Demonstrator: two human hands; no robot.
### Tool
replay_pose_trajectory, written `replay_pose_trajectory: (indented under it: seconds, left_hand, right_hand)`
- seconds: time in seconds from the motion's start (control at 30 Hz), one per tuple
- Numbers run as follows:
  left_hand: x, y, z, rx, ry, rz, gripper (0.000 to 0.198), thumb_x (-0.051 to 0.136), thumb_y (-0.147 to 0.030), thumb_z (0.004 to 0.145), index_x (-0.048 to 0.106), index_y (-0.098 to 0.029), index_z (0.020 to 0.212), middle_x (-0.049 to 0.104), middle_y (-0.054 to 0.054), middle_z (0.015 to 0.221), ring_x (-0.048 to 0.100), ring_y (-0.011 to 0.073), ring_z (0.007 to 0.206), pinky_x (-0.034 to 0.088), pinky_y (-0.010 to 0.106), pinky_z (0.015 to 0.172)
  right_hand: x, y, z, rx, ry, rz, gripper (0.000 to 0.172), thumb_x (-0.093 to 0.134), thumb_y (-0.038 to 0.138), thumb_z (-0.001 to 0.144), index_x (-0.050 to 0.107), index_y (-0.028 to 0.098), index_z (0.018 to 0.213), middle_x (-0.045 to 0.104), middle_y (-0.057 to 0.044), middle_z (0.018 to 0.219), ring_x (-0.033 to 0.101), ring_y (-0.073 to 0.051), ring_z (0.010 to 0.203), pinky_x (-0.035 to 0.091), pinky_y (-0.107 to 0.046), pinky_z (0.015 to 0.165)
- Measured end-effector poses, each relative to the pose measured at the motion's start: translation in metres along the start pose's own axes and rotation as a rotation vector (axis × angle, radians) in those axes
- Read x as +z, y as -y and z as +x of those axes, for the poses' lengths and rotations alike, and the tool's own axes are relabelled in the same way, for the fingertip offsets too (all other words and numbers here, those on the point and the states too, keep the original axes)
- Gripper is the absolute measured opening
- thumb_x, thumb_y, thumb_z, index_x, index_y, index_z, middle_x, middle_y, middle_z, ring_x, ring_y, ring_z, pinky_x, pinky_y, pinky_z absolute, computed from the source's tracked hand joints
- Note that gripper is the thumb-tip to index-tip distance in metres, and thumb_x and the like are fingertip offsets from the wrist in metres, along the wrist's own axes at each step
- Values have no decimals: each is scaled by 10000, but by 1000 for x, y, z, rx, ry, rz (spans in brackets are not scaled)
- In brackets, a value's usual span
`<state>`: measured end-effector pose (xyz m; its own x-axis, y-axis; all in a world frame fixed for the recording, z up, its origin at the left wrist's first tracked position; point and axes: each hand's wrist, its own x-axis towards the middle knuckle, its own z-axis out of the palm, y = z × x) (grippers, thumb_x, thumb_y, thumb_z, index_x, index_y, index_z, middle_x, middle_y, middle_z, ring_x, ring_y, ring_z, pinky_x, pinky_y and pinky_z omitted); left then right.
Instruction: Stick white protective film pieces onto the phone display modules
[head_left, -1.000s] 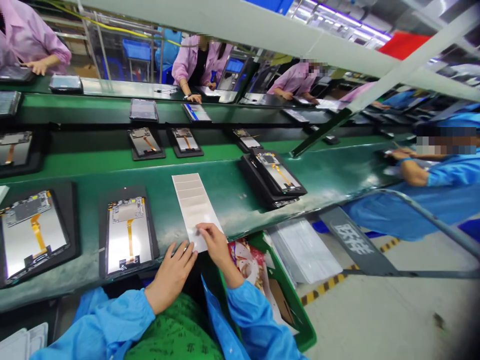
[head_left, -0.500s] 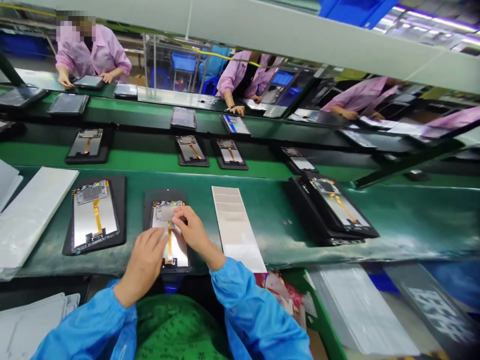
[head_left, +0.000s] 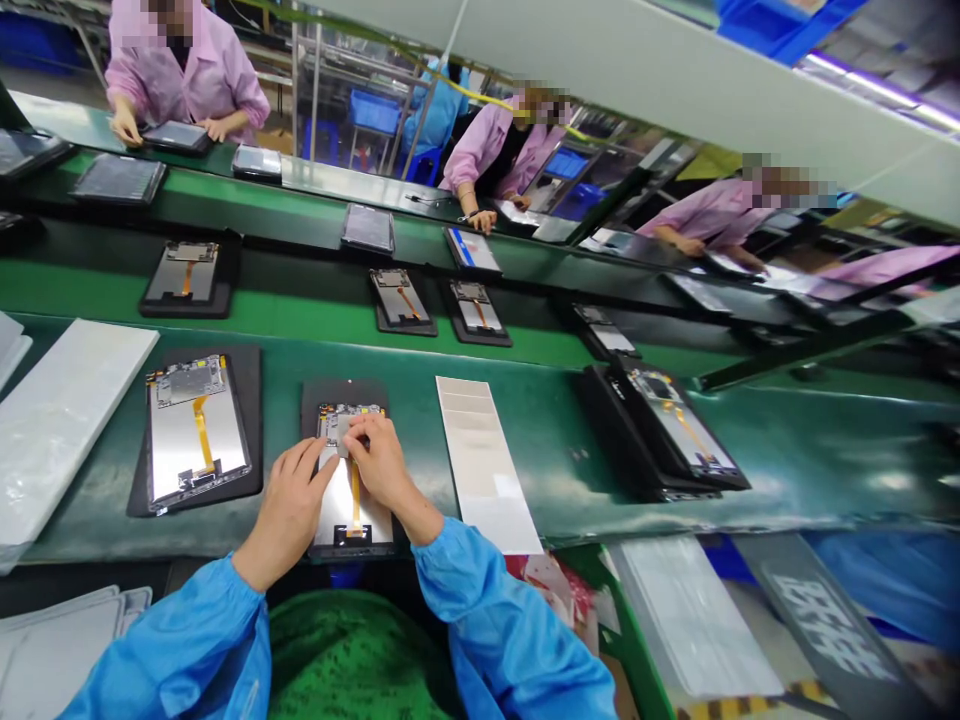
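An opened tablet panel (head_left: 351,505) with a silver back and an orange flex cable lies on a black mat just in front of me. My right hand (head_left: 382,465) rests on its upper part, fingertips pinched on a small grey patch near the circuit board. My left hand (head_left: 289,505) lies beside it on the panel's left edge, fingers stretched out. To the right lies a long backing sheet of grey stickers (head_left: 487,465). A second opened panel (head_left: 196,430) lies on a mat to the left.
A stack of two panels (head_left: 671,425) sits at the right on the green bench. More panels ride the conveyor (head_left: 300,315) behind. People in pink coats work on the far side. White sheets (head_left: 60,415) lie at the left, a green bin (head_left: 622,620) below right.
One second ago both hands were at the near end of the sticker sheet. They moved left onto the panel, and my right hand now pinches at its upper part. The view swung left.
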<state>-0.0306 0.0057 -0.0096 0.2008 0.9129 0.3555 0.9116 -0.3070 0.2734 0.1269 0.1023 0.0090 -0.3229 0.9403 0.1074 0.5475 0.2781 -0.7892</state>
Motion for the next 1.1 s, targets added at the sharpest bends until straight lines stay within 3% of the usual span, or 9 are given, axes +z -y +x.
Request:
replay_pose_trajectory:
  seconds: [0.43,0.53,0.67,0.93,1.1]
  left_hand:
    - [-6,-6,9,6,46,74,502,449,-36,899,607,-182,1353,541,186,1400,467,334,1286,443,495,1023]
    - [-10,-12,14,-1,61,107,476,438,-45,907,618,-171,1330,558,177,1382,472,333,1264,423,495,1021]
    - [-15,-21,23,-6,103,140,444,413,-64,928,607,-143,1319,580,173,1357,499,314,1214,438,471,964]
    - [-11,-25,21,8,101,209,446,400,-74,932,581,-119,1337,578,188,1333,504,310,1204,452,441,925]
    - [-6,-16,14,68,92,159,468,408,-47,913,563,-105,1351,567,188,1345,481,296,1260,453,434,980]
  right_hand:
    - [7,6,-4,-27,-52,-179,113,574,136,906,603,223,841,618,-76,1114,533,-253,1094,422,-424,956]
    - [4,8,-3,-51,-74,-244,87,583,149,899,582,225,941,606,-75,1070,544,-245,1027,443,-391,903]
    - [-1,6,0,-39,-99,-232,177,570,169,899,548,215,1068,601,-63,1022,565,-226,929,461,-349,817]
    - [-3,-2,-4,-169,-66,-255,132,519,131,919,560,221,1006,599,-71,1044,548,-233,1016,450,-364,897]
    - [-8,1,1,-150,-5,-319,107,633,201,899,561,228,973,592,-55,1018,566,-218,930,468,-331,801]
